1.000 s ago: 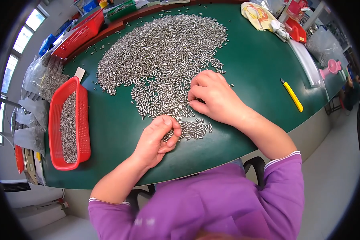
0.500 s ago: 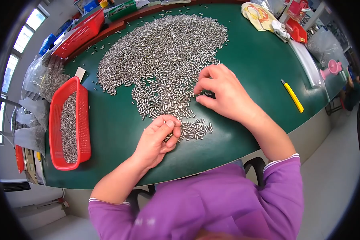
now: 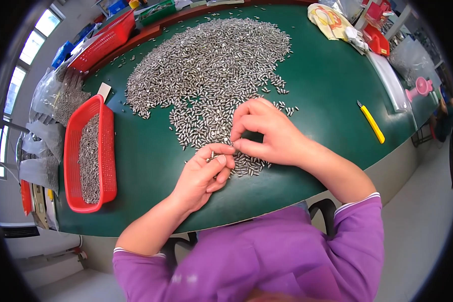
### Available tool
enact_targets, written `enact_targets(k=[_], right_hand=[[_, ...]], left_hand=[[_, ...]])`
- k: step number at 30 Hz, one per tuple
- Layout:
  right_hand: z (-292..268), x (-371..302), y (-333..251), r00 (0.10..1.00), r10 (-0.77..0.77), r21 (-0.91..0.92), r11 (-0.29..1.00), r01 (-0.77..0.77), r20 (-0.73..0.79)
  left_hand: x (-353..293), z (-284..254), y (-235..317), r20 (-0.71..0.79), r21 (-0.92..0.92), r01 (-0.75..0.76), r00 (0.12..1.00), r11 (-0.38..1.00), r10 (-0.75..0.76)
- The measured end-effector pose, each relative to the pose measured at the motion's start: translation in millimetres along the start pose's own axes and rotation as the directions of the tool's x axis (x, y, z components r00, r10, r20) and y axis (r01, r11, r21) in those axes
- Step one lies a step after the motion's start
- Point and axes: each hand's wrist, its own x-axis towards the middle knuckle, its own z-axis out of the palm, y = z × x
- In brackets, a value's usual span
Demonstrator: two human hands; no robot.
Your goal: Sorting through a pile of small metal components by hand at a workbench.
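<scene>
A broad heap of small silvery metal pins (image 3: 211,60) spreads over the green table (image 3: 317,110). My left hand (image 3: 204,173) is closed at the near edge of the heap, thumb against curled fingers, with small metal pieces partly showing between them. Close beside its fingertips, my right hand (image 3: 267,131) has thumb and forefinger pinched together; whatever is between them is too small to make out. Under and beside both hands lies a small loose group of pins (image 3: 249,166). To the left stands a red plastic basket (image 3: 109,166) with many of the same pins inside.
A yellow utility knife (image 3: 371,123) lies at the right. Clear bags (image 3: 43,138) line the left side. At the back are another red basket (image 3: 103,43) and, farther right, a yellow patterned cloth (image 3: 329,21). A pink object (image 3: 420,89) stands at the right edge.
My right hand has moved left and nearer, from the heap's right edge to my left hand's fingertips. Its thumb and forefinger now meet. My left hand stays almost in place.
</scene>
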Motion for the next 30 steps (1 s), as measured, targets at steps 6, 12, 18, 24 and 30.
enact_targets(k=[6, 12, 18, 24, 30], right_hand=[[6, -3, -9, 0.998, -0.051, 0.173, 0.984, 0.044, 0.034], [-27, 3, 1, 0.994, 0.048, -0.213, 0.975, -0.068, -0.097], [-26, -7, 20, 0.990, 0.139, -0.357, 0.927, -0.117, 0.037], [-13, 0, 11, 0.995, 0.093, -0.182, 0.979, -0.087, 0.021], [7, -2, -7, 0.997, 0.000, 0.252, 0.968, -0.019, 0.074]], left_hand=[[0, 2, -4, -0.028, 0.025, -0.001, 1.000, 1.000, 0.002], [0, -4, 0, -0.005, -0.020, -0.003, 1.000, 1.000, 0.003], [-1, 4, 2, -0.026, 0.029, 0.027, 0.999, 0.999, -0.026], [0, -1, -2, 0.049, 0.018, 0.010, 0.999, 1.000, -0.011], [-1, 4, -4, -0.036, -0.013, 0.010, 0.999, 1.000, -0.011]])
